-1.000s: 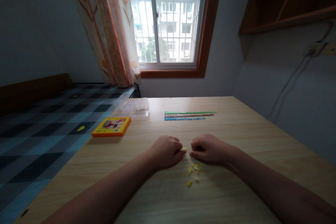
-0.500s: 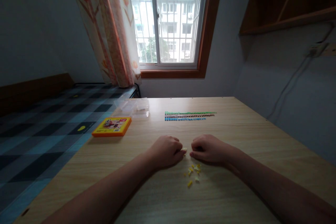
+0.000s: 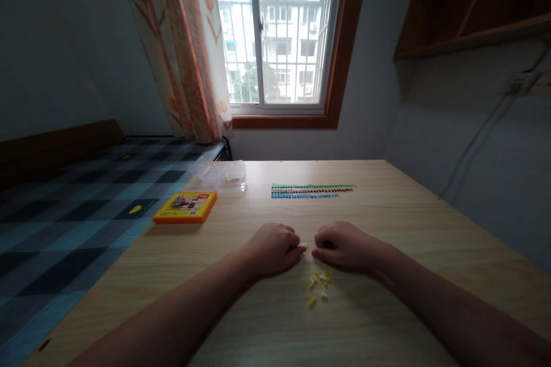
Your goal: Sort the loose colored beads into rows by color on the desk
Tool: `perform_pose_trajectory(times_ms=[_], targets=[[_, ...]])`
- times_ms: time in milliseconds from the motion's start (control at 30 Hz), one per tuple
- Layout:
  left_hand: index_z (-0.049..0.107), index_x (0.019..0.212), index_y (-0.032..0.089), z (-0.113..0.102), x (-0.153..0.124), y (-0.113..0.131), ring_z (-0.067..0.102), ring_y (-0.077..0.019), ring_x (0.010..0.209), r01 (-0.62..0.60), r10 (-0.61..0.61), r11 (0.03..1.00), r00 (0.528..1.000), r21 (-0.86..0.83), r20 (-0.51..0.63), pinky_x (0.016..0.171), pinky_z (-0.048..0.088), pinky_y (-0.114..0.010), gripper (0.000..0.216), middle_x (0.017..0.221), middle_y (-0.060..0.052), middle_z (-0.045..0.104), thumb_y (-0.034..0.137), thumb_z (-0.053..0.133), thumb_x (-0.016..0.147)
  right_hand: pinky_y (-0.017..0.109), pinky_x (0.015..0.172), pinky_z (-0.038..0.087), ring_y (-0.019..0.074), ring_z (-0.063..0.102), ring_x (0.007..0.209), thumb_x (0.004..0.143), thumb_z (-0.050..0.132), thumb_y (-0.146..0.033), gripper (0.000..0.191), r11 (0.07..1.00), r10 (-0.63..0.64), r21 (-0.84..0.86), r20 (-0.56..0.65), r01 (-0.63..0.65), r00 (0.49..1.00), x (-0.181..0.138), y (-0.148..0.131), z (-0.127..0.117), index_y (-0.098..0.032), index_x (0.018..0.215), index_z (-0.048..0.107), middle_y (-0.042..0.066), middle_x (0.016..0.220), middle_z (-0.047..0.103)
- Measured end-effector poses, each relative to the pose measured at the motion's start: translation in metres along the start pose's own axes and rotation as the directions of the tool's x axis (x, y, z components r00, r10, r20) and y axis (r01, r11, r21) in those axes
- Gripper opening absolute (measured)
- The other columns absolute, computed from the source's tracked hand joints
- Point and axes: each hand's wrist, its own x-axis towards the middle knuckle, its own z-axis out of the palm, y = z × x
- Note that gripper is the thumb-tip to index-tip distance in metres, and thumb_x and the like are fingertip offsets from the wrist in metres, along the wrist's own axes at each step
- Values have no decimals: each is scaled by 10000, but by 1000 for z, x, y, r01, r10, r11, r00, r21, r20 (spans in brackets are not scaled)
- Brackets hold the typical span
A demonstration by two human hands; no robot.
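Note:
Both my hands rest on a wooden table (image 3: 387, 223), fingers curled, facing each other. My left hand (image 3: 273, 248) pinches a tiny pale yellow piece (image 3: 304, 246) at its fingertips. My right hand (image 3: 342, 245) is closed in a pinch just to the right of it; I cannot make out what it holds, if anything. Several small yellow and white pieces (image 3: 317, 283) lie loose on the table right below the hands. Farther back lie three straight rows of tiny pieces (image 3: 312, 190), green, dark red and blue.
An orange-yellow box (image 3: 185, 207) lies at the table's left edge, with a clear plastic container (image 3: 221, 176) behind it. A bed with a checked blue cover (image 3: 64, 212) stands to the left. Window, curtain and wall shelf are beyond.

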Motion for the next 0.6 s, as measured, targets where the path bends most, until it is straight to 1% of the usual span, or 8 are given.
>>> perform_pose_trajectory(times_ms=[267,600], targets=[[641,656,166,1,0,-1,567,-140,581,-5,5,1000,1000,0,-13,539,342,-265,319,656,-34,632,338,506,889,250,563,235,101,402,580,859,566,-373,305,1000,-3,3,-5,3,1000,0,0,0,-160,642,589,-9,614,557],[632,642,169,-1,0,0,558,-139,575,-5,5,1000,1000,17,-15,525,310,-272,323,658,-27,640,335,502,886,247,560,234,98,393,572,858,564,-379,316,1000,-5,-2,-16,5,1000,-1,-1,0,-162,629,565,-20,595,524]])
